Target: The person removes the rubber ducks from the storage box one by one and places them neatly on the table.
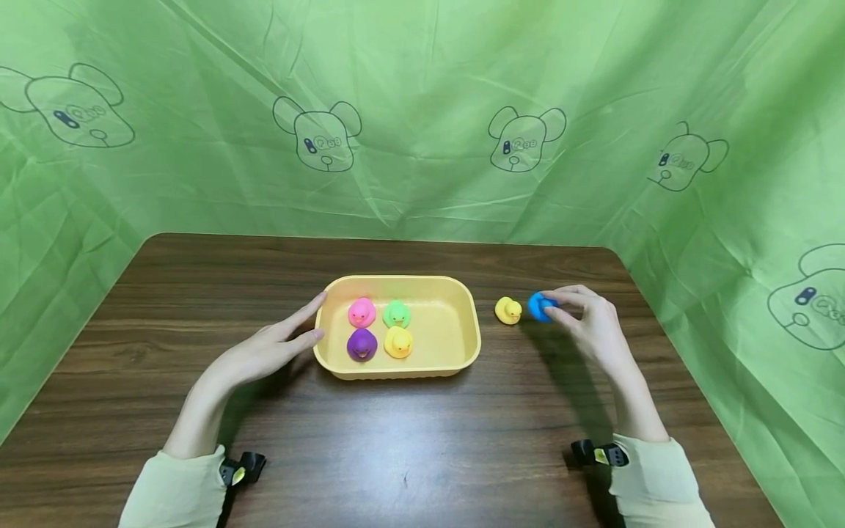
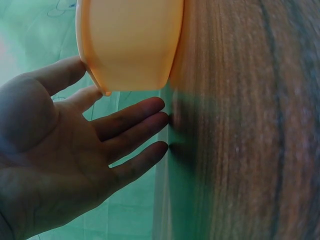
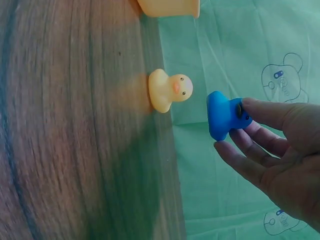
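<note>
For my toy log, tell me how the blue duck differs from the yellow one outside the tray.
The blue duck is pinched in the right-hand grip; the yellow duck is untouched. The blue duck hangs above the table; the yellow duck sits on it. Both are duck-shaped toys outside the tray.

The straight path between the blue duck (image 1: 537, 308), held raised by the right hand (image 1: 595, 328), and the tray (image 1: 447, 323) is obstructed at table level by the loose yellow duck (image 1: 508, 311) and by the tray's right wall; above both, passage is left. The loose duck could also be rounded on its near side, over the table (image 1: 409, 455). Inside the tray, the left and middle are occupied by the pink (image 1: 361, 312), green (image 1: 397, 314), purple (image 1: 361, 345) and second yellow ducks (image 1: 398, 342); room is left at the right. The left wall is obstructed by the left hand (image 1: 260, 353).
</note>
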`<move>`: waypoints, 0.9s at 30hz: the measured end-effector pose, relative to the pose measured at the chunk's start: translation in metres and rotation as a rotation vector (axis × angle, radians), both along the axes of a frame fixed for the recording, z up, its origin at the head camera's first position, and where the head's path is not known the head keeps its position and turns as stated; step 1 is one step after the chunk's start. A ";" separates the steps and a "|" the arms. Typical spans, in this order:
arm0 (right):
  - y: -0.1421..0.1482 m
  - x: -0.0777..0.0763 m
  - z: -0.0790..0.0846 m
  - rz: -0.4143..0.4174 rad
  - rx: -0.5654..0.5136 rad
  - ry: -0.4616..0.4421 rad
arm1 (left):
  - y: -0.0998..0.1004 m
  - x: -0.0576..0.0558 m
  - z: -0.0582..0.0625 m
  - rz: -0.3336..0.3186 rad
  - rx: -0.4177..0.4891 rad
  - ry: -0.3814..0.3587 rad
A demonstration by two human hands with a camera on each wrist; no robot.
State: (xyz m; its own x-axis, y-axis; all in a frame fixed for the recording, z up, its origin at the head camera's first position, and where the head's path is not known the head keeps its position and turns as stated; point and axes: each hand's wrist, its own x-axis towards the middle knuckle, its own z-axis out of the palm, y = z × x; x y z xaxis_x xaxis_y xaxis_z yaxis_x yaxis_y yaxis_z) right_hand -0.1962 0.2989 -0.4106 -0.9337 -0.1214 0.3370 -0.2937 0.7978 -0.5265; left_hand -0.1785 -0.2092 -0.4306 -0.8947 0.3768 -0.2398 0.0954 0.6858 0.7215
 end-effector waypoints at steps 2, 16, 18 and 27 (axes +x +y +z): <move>0.002 -0.003 -0.002 0.005 0.001 -0.018 | 0.000 0.000 0.000 -0.001 0.003 0.001; 0.018 -0.020 -0.021 0.020 0.010 -0.136 | 0.000 0.000 -0.001 -0.001 0.017 0.003; 0.019 -0.021 -0.023 0.022 0.001 -0.147 | 0.000 0.000 -0.001 -0.001 0.016 0.005; 0.020 -0.026 -0.029 0.013 -0.008 -0.196 | 0.000 0.000 -0.001 0.002 0.018 0.002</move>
State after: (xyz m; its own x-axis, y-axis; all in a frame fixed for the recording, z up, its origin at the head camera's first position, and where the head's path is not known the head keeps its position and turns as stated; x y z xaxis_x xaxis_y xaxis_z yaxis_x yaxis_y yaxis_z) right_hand -0.2226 0.3192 -0.4396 -0.9799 -0.1317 0.1496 -0.1949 0.7900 -0.5813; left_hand -0.1787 -0.2095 -0.4318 -0.8960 0.3792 -0.2313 0.0953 0.6727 0.7337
